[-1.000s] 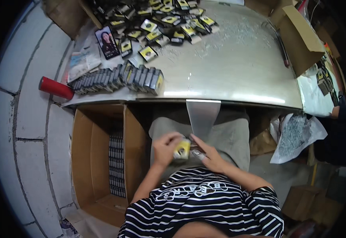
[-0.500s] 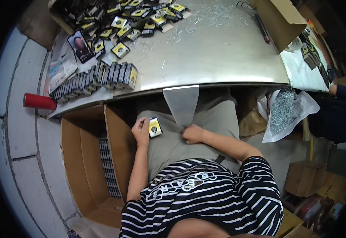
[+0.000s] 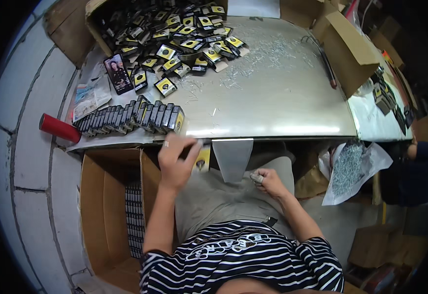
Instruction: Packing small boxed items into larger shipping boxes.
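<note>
In the head view, the left hand (image 3: 177,160) pinches a yellow-and-black box (image 3: 203,159) between thumb and fingers, just below the table (image 3: 282,110) edge and left of a grey chute (image 3: 232,159) that slopes down over the lap. The right hand (image 3: 272,183) is curled near the chute's lower end, a greyish wrap (image 3: 257,178) at its fingertips; whether it grips anything, I cannot tell. On the table, a row of boxes (image 3: 167,117) stands near the left hand, with a phone (image 3: 118,74) and a loose pile (image 3: 172,63) behind. A carton (image 3: 94,210) holding stacked packs (image 3: 134,220) sits left of the legs.
</note>
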A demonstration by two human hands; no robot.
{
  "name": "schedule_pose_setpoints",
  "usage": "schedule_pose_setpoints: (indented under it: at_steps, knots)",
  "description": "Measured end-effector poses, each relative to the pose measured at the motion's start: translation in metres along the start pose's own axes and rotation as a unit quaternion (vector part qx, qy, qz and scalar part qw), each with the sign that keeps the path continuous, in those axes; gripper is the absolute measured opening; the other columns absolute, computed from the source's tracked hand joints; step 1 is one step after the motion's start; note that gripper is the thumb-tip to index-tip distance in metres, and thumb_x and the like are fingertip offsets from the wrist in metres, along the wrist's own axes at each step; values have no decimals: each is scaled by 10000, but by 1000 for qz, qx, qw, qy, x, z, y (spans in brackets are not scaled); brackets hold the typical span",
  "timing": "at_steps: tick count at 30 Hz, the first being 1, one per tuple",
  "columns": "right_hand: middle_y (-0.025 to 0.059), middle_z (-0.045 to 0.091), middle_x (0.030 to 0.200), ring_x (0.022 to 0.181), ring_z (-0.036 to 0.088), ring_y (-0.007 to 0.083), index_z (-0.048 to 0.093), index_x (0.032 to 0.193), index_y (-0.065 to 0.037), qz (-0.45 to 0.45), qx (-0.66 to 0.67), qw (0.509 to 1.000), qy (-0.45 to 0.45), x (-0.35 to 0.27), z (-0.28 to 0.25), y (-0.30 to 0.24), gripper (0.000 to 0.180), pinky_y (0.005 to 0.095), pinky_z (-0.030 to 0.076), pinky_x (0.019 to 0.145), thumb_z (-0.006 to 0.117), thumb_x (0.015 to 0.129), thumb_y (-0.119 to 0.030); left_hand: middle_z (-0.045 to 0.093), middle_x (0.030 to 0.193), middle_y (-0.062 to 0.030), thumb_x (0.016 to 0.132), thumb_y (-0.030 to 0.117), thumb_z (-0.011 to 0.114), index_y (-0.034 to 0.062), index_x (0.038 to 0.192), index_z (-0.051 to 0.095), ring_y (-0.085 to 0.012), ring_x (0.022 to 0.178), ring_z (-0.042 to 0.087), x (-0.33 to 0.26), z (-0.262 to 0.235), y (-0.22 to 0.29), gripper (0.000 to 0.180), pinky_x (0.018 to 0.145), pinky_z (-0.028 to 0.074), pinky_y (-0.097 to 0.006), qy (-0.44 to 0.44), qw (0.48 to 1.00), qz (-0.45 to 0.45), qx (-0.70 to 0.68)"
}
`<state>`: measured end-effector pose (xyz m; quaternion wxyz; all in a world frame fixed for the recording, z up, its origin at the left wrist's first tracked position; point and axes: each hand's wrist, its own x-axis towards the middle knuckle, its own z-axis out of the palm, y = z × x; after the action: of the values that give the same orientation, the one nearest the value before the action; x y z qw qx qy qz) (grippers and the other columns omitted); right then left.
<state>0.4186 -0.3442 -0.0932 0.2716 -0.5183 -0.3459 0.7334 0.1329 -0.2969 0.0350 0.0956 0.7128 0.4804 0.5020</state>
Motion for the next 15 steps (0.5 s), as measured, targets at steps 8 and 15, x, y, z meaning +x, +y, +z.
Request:
schedule_pose_setpoints:
  at_steps: [8, 15]
  knots:
    - [61, 581, 757, 699, 566, 218, 598, 899, -14, -433, -358, 813, 152, 80, 56, -143, 134, 322, 444, 610, 585, 765, -23, 659, 876, -144, 817, 300, 673, -7, 848, 667, -353, 830, 618, 122, 21, -94, 309, 726, 487, -457, -101, 934, 29, 342]
    - [135, 492, 1318, 1264, 415, 327, 504, 1256, -71, -545, -540, 636, 82, 234, 115, -192, 499, 392, 380, 1032, 567, 761, -59, 639, 1080, -223, 844, 480, 576, 1, 1005, 665, -360, 1008, 621, 179, 30, -178, 513, 822, 501, -448, -309, 809, -275, 417]
